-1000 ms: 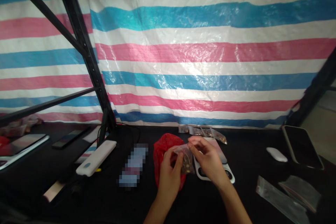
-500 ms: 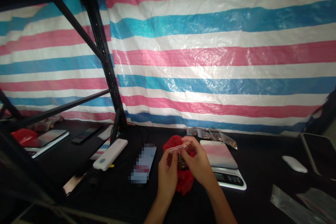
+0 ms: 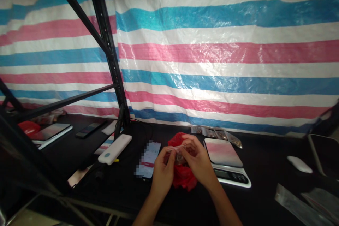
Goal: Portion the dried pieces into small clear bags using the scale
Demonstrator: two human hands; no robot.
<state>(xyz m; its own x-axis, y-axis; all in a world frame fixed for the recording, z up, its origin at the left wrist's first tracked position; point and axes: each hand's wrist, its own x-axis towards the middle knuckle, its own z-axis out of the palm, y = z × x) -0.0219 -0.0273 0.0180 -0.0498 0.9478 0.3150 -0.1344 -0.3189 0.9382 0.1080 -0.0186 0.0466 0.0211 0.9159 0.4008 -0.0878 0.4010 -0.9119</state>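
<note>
Both hands work above the black tabletop (image 3: 111,190), just in front of the striped pink, white and blue tarpaulin (image 3: 225,60). The left hand (image 3: 162,174) and right hand (image 3: 199,162) are each closed in a pinch on the top edge of a small clear plastic zip bag (image 3: 178,151) with dark contents; thumbs and forefingers meet along its strip. The bag hangs between the two hands, raised off the table, directly over a crumpled red plastic bag (image 3: 182,180) that lies on the tabletop beneath the wrists.

Just right of the right hand: a white digital kitchen scale (image 3: 227,164) with a reflective platform. Behind the scale, against the tarpaulin, a row of small filled clear pouches (image 3: 217,134).

Left of the left hand: a smartphone with a lit screen (image 3: 148,159), flat on the table; further left a white oblong power bank (image 3: 115,149). Far right: a white computer mouse (image 3: 299,164) and flat empty clear bags (image 3: 304,204), well apart from the hands.
</note>
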